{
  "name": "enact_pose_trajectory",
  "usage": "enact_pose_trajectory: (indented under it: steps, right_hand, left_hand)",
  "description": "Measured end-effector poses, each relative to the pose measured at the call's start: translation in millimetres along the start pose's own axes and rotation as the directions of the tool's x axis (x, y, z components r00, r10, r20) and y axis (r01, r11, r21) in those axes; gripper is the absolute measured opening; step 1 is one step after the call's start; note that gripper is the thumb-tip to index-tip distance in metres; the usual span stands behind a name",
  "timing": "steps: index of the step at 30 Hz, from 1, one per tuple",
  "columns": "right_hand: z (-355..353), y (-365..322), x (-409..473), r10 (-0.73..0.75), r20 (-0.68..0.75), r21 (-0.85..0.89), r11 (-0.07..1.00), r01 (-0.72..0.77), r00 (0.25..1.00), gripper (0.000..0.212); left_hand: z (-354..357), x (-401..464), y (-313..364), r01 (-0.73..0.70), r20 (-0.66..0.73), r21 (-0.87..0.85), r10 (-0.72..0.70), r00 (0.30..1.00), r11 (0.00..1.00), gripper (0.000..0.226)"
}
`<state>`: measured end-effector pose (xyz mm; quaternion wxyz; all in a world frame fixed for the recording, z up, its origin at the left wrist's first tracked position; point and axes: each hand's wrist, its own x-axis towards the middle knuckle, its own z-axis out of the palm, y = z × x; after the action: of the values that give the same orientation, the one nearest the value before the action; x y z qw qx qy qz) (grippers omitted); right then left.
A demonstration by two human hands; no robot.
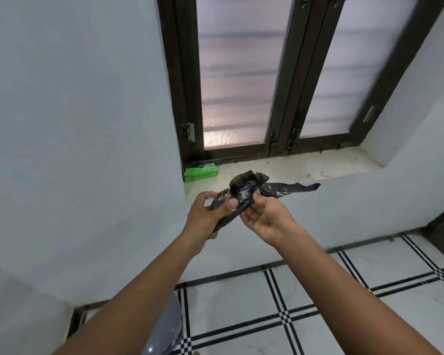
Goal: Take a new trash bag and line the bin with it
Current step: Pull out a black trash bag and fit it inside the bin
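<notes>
Pinching a folded black trash bag point(244, 194), the left hand point(210, 216) and right hand point(263, 217) hold it in front of the windowsill point(292, 167), whose left corner carries a green box point(200, 172). Thin, limp and slippery, it is best gripped at its open edge.

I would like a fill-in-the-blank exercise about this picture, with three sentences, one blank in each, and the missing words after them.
1. Both hands, the left hand and the right hand, hold a crumpled plastic trash bag whose colour is ____.
2. The small green cardboard box stands on the pale stone window ____.
3. The floor of white tiles bears lines whose colour is ____.

Missing words: black; sill; black
</notes>
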<state>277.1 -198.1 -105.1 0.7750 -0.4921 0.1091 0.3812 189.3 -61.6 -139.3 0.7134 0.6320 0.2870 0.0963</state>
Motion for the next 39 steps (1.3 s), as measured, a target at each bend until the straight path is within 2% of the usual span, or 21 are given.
enact_pose_trajectory:
  steps: [2, 4, 5, 6, 7, 8, 11, 13, 16, 19, 21, 23, 25, 28, 30, 32, 34, 36, 37, 38, 39]
  right_hand:
    - [-3.4, 5.4, -14.5, -0.006, 0.000, -0.032, 0.999, 0.006, 1.000, 0.025]
    - [-7.6, 12.3, -26.1, -0.016, -0.001, -0.090, 0.996, 0.016, 1.000, 0.021]
    - [-10.1, 17.0, -32.4, -0.016, 0.002, -0.118, 0.993, 0.016, 1.000, 0.019]
    - [-11.9, 21.1, -38.1, -0.013, 0.010, -0.145, 0.989, 0.015, 1.000, 0.019]
    - [-14.1, 26.4, -44.6, -0.012, 0.025, -0.173, 0.985, 0.016, 1.000, 0.020]
    - [-16.0, 31.6, -51.3, -0.013, 0.041, -0.201, 0.979, 0.021, 0.999, 0.022]
    - [-19.9, 47.9, -70.4, -0.021, 0.076, -0.254, 0.966, 0.039, 0.997, 0.022]
    - [-21.5, 55.6, -80.9, -0.015, 0.084, -0.243, 0.969, 0.035, 0.996, 0.023]
    - [-22.1, 61.1, -93.7, 0.013, 0.093, -0.108, 0.994, -0.003, 0.996, 0.021]
    - [-22.9, 66.6, -106.9, 0.047, 0.121, 0.103, 0.993, -0.060, 0.991, 0.024]
    - [-22.1, 71.6, -115.9, 0.053, 0.188, 0.095, 0.993, -0.072, 0.981, 0.021]
    - [-18.9, 78.1, -126.0, 0.024, 0.268, -0.050, 0.999, -0.011, 0.963, 0.012]
    - [-11.5, 82.8, -136.0, -0.012, 0.360, -0.318, 0.938, 0.135, 0.933, 0.004]
    - [2.2, 94.3, -140.4, -0.098, 0.380, -0.686, 0.636, 0.352, 0.920, 0.015]
    - [18.8, 109.8, -141.5, -0.216, 0.239, -0.775, 0.545, 0.320, 0.947, 0.031]
    - [36.4, 124.7, -145.3, -0.396, 0.142, -0.842, 0.434, 0.322, 0.907, 0.047]
    - [52.3, 138.5, -147.0, -0.515, 0.176, -0.924, 0.207, 0.321, 0.839, 0.053]
    - [63.7, 149.2, -148.2, -0.546, 0.206, -0.969, 0.002, 0.247, 0.812, 0.050]
    - [68.7, 155.2, -148.7, -0.559, 0.182, -0.979, -0.024, 0.204, 0.809, 0.044]
    - [73.9, 161.0, -149.5, -0.576, 0.136, -0.983, 0.023, 0.182, 0.806, 0.036]
    - [79.0, 165.8, -151.0, -0.574, 0.051, -0.974, 0.154, 0.169, 0.817, 0.029]
  left_hand:
    - [1.4, -20.7, -4.4, -0.135, 0.004, 0.235, 0.138, 0.990, 0.963, 0.069]
    - [1.6, -35.1, -12.8, -0.260, -0.015, 0.540, 0.318, 0.948, 0.801, 0.063]
    - [2.5, -43.8, -15.8, -0.284, -0.047, 0.635, 0.403, 0.914, 0.719, 0.048]
    - [4.4, -53.2, -16.4, -0.282, -0.086, 0.680, 0.455, 0.886, 0.677, 0.029]
    - [6.3, -63.5, -17.1, -0.264, -0.113, 0.704, 0.471, 0.875, 0.659, 0.025]
    - [8.2, -73.3, -17.9, -0.267, -0.108, 0.684, 0.457, 0.883, 0.679, 0.035]
    - [9.3, -96.2, -19.8, -0.231, -0.095, 0.483, 0.313, 0.945, 0.845, 0.030]
    - [3.3, -106.4, -25.0, -0.194, -0.157, 0.424, 0.283, 0.946, 0.884, 0.025]
    - [-12.6, -124.8, -24.5, -0.006, -0.229, 0.056, 0.019, 0.973, 0.998, 0.023]
    - [-35.4, -139.4, -26.5, 0.173, -0.241, -0.223, -0.227, 0.944, 0.959, 0.026]
    - [-48.3, -145.4, -25.3, 0.185, -0.233, -0.356, -0.279, 0.932, 0.916, 0.023]
    - [-63.4, -151.2, -22.4, 0.211, -0.177, -0.492, -0.334, 0.926, 0.845, 0.019]
    - [-80.7, -157.6, -14.7, 0.240, -0.101, -0.606, -0.373, 0.922, 0.758, 0.028]
    - [-105.8, -167.8, -3.1, 0.238, -0.087, -0.667, -0.390, 0.917, 0.707, 0.032]
    - [-127.2, -178.9, 0.3, 0.257, -0.053, -0.608, -0.361, 0.931, 0.751, 0.034]
    - [-148.4, -189.6, -0.1, 0.264, 0.014, -0.499, -0.297, 0.955, 0.825, 0.042]
    - [-173.0, -198.7, -4.5, 0.167, 0.045, -0.393, -0.163, 0.986, 0.904, 0.020]
    - [-196.6, -203.7, -13.5, 0.007, -0.014, -0.252, -0.011, 1.000, 0.968, 0.023]
    - [-207.7, -205.2, -18.7, -0.059, -0.065, -0.124, 0.051, 0.997, 0.991, 0.030]
    - [-217.3, -208.6, -21.1, -0.105, -0.126, 0.034, 0.108, 0.986, 0.994, 0.036]
    - [-227.5, -209.7, -24.7, -0.124, -0.187, 0.219, 0.166, 0.968, 0.968, 0.037]
